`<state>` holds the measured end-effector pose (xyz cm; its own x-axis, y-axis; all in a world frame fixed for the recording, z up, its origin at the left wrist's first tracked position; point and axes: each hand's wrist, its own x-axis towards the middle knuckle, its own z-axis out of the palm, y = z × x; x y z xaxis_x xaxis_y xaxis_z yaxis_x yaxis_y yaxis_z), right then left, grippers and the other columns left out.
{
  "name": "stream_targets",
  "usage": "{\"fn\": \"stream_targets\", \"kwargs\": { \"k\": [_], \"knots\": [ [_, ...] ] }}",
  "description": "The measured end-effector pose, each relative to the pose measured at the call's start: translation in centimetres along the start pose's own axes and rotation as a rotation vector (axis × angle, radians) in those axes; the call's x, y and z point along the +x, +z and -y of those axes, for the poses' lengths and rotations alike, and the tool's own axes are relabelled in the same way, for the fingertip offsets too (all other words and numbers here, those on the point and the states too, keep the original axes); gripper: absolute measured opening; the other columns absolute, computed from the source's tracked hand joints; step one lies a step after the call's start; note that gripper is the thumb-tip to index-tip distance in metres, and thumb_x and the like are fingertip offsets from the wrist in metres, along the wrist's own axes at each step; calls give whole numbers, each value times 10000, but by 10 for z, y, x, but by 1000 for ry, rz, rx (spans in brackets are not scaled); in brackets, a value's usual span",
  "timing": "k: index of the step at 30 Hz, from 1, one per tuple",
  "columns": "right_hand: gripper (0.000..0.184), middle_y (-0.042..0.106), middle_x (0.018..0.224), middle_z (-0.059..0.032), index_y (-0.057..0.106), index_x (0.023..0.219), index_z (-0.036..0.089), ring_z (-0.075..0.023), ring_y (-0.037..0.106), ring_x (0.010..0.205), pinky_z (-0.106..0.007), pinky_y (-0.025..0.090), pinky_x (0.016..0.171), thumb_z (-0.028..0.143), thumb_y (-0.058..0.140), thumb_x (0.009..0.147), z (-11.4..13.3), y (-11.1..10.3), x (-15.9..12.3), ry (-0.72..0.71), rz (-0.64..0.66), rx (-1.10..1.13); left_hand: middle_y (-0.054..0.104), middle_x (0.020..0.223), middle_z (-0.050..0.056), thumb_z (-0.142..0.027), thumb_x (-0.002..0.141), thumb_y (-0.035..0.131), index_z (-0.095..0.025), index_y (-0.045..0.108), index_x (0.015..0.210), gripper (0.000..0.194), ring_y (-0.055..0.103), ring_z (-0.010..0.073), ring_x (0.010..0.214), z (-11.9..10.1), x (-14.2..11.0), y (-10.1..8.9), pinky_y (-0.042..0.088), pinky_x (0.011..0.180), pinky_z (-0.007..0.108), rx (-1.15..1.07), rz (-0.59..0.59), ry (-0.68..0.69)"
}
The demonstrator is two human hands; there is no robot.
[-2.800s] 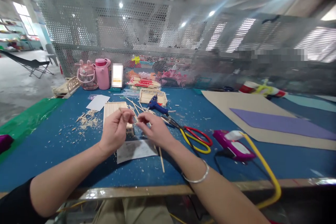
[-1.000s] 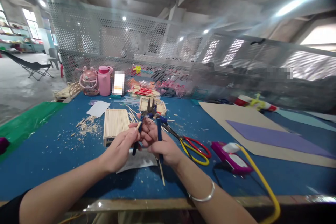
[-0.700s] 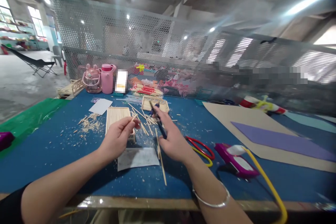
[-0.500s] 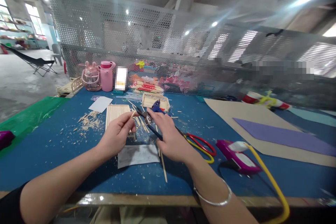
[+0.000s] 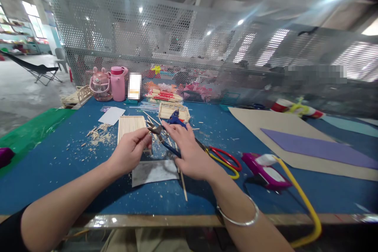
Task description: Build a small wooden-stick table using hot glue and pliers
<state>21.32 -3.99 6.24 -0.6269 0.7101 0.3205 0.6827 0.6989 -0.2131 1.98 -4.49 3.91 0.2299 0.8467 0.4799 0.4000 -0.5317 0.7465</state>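
My left hand (image 5: 131, 151) is closed in a pinch on a thin wooden stick; only a sliver shows at the fingertips. Against that sliver are the dark jaws of the cutting pliers (image 5: 170, 149), which my right hand (image 5: 190, 151) grips by the blue handles. Behind my left hand lies a flat panel of pale sticks (image 5: 131, 124), partly covered by the fingers. Loose sticks lie under and around the pliers, one long stick (image 5: 183, 187) pointing towards me. Below both hands rests a grey-white sheet (image 5: 155, 172).
Scissors (image 5: 228, 159) with red and yellow handles lie right of my right hand, near a purple device (image 5: 267, 173) with a yellow cable. Wood scraps (image 5: 100, 136) are strewn at left. Behind stand a stick-built tray (image 5: 165, 111), a blue tool (image 5: 175, 118) and a pink bottle (image 5: 118, 84).
The pliers' jaws have shifted slightly left towards my left fingertips, and less of the stick shows there now. The whole view has moved a little.
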Motion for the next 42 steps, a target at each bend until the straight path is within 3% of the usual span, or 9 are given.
{"fn": "stream_targets", "kwargs": {
  "k": [5,9,11,27,36,42],
  "knots": [
    [962,411,1211,-83,100,1421,276,-269,360,1182,-591,47,1054,37,445,555,-2,2,0,-16,-16,39,522,607,-17,-322,884,357,-179,491,665,294,476,103,593,0,-1,0,375,584,226,-4,12,-2],
    [961,422,1177,-89,124,1420,294,-271,400,1125,-526,273,1009,10,445,560,-3,3,1,-32,-30,145,529,613,-17,-323,884,361,-180,492,666,292,475,101,592,-1,-1,-1,372,585,224,-7,18,-8],
    [965,409,1198,-87,115,1420,307,-269,399,1128,-497,323,985,2,446,567,-3,3,0,-43,-27,189,535,616,-16,-326,883,363,-180,498,670,291,477,103,595,-1,-1,-1,373,587,224,-7,19,-6],
    [922,354,1285,-84,148,1412,277,-244,316,1237,-479,249,1047,17,434,576,-7,3,-1,-71,4,252,533,614,-22,-307,884,374,-176,497,648,296,469,97,599,-2,-2,-1,366,598,209,-55,32,6],
    [862,461,1203,-79,206,1396,273,-248,431,1107,-438,355,955,47,462,605,-6,3,-1,-63,-67,188,513,597,-21,-330,881,380,-175,489,633,313,463,96,578,-3,-3,-1,354,567,208,-76,33,-18],
    [884,507,1113,-74,224,1393,263,-248,479,1023,-396,405,887,40,469,573,-5,16,3,-29,-132,155,473,548,-36,-315,873,383,-178,453,596,318,429,89,540,-5,-3,0,333,542,206,-79,-6,-58]
  ]
}}
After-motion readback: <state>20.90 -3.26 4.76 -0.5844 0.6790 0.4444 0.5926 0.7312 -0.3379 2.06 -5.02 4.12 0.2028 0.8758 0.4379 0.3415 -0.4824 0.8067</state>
